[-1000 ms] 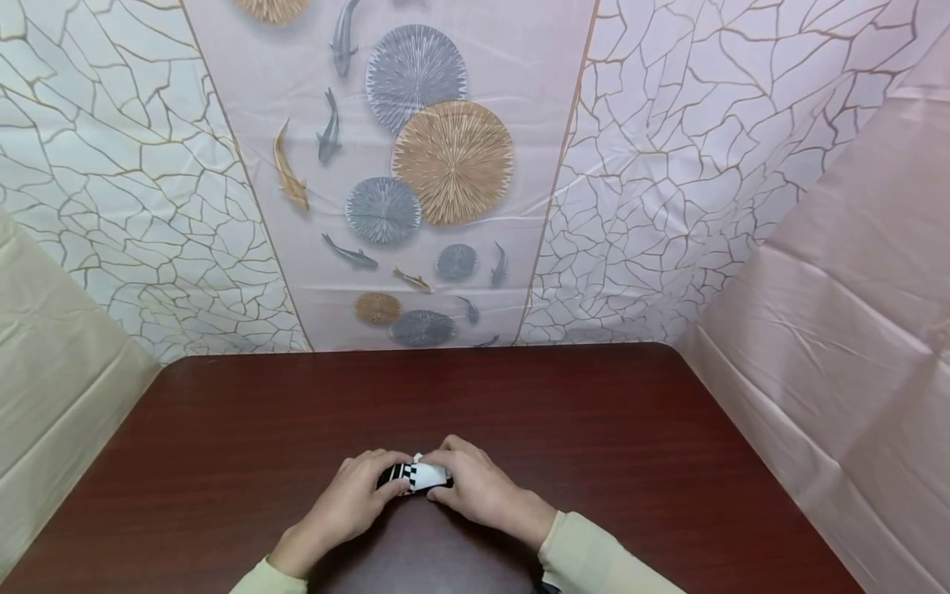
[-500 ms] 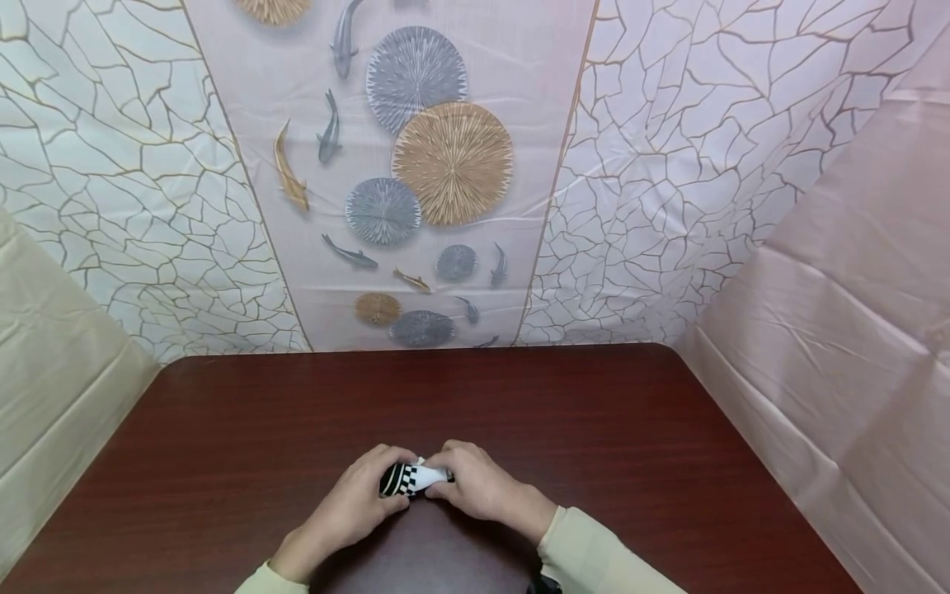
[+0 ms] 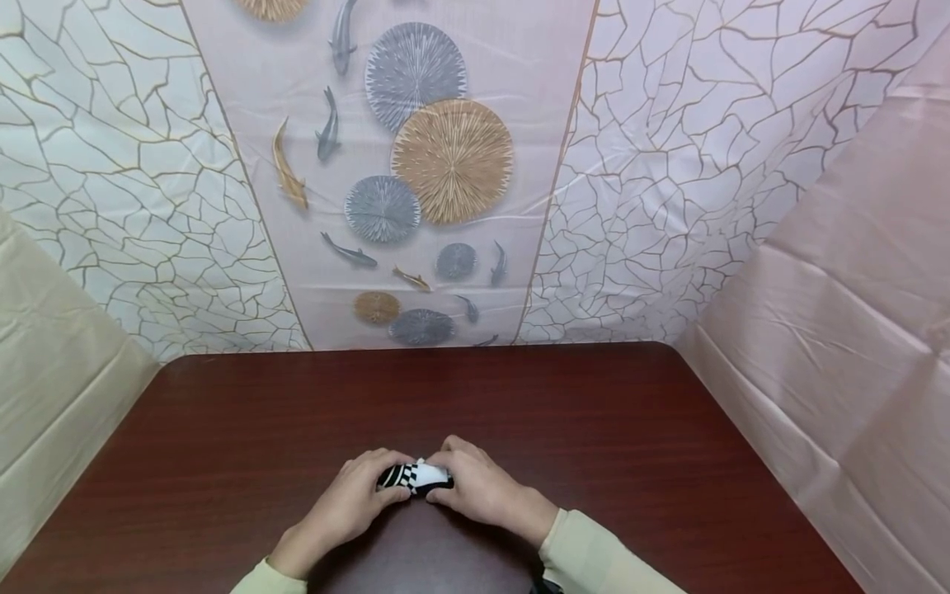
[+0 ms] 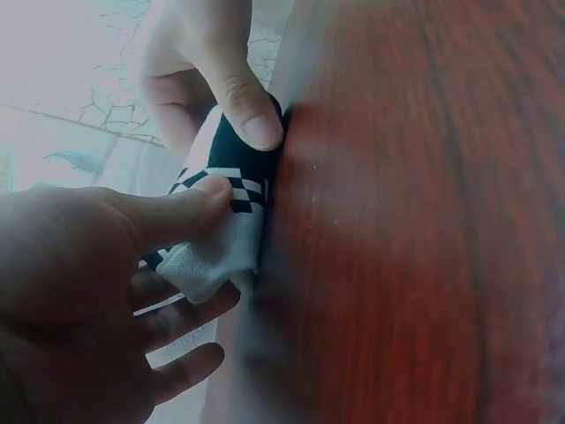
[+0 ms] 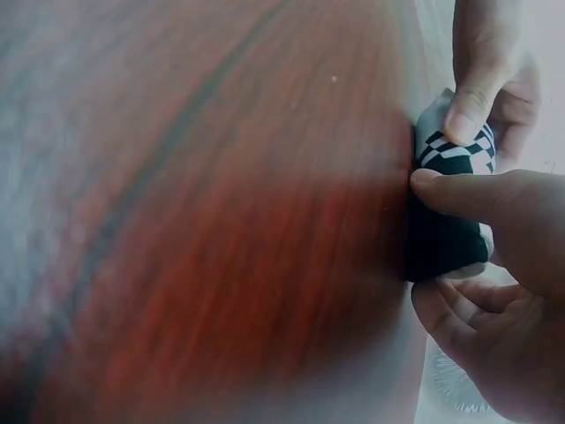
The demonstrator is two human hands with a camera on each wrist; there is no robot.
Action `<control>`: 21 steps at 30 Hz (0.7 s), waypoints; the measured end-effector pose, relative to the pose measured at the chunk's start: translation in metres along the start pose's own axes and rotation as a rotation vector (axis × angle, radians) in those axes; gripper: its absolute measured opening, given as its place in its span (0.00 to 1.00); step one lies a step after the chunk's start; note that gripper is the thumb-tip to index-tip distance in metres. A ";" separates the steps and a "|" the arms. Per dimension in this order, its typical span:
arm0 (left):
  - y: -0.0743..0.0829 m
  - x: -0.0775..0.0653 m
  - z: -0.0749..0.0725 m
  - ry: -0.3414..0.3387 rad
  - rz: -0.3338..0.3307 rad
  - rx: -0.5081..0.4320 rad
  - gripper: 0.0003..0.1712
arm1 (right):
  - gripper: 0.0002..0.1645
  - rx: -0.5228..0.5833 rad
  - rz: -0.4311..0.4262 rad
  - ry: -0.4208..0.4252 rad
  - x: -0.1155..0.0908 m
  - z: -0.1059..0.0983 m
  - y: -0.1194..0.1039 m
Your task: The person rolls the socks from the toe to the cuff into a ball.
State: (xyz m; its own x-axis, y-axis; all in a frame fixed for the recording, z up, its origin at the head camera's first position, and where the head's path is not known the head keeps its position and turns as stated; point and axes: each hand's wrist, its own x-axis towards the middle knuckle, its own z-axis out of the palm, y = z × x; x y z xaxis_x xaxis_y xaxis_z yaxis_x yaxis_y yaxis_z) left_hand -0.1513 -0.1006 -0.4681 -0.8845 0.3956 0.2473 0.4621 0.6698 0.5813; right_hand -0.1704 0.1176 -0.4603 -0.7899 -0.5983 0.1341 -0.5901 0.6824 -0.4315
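A small folded bundle of knit cloth that looks like a sock (image 3: 420, 476), black and white with a checkered band, lies on the table between both hands. My left hand (image 3: 352, 499) grips its striped left end, thumb on the near side and fingers over the far side. In the left wrist view the thumb (image 4: 207, 199) presses on the checks beside a pale end of the sock. At the white and black right end, my right hand (image 3: 478, 487) pinches the cloth. The right wrist view shows its thumb (image 5: 459, 190) on the black part, with fingers curled around the end.
The dark red-brown wooden table (image 3: 416, 396) has rounded far corners. Behind it hangs a patterned cloth backdrop (image 3: 453, 161) with fish and round motifs, and plain fabric walls (image 3: 839, 346) flank both sides. A dark object (image 3: 545, 586) shows by the right sleeve (image 3: 594, 553).
Both hands stay in nearly the same place on the sock. The left fingers and thumb shift slightly along it, and its right end looks flatter, with more black showing at the near edge.
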 end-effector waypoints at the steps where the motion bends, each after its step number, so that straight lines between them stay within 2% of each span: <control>1: 0.000 0.000 0.000 -0.002 -0.002 -0.005 0.17 | 0.19 -0.006 0.007 0.004 0.000 0.000 -0.001; 7: -0.002 -0.002 -0.002 -0.011 -0.029 -0.038 0.15 | 0.25 -0.013 -0.012 0.042 -0.002 0.002 -0.002; 16: 0.003 -0.003 0.000 -0.013 -0.076 -0.026 0.18 | 0.19 -0.010 -0.091 0.082 -0.004 0.004 0.001; 21: 0.006 -0.002 0.005 0.034 -0.027 -0.002 0.27 | 0.18 0.001 -0.058 0.030 -0.003 0.000 0.001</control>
State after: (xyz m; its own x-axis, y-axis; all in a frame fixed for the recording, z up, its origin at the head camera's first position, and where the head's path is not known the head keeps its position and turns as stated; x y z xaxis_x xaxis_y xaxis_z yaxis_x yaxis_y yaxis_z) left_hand -0.1469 -0.0941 -0.4694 -0.8983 0.3557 0.2579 0.4379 0.6784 0.5899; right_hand -0.1685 0.1198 -0.4613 -0.7588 -0.6244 0.1855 -0.6352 0.6464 -0.4227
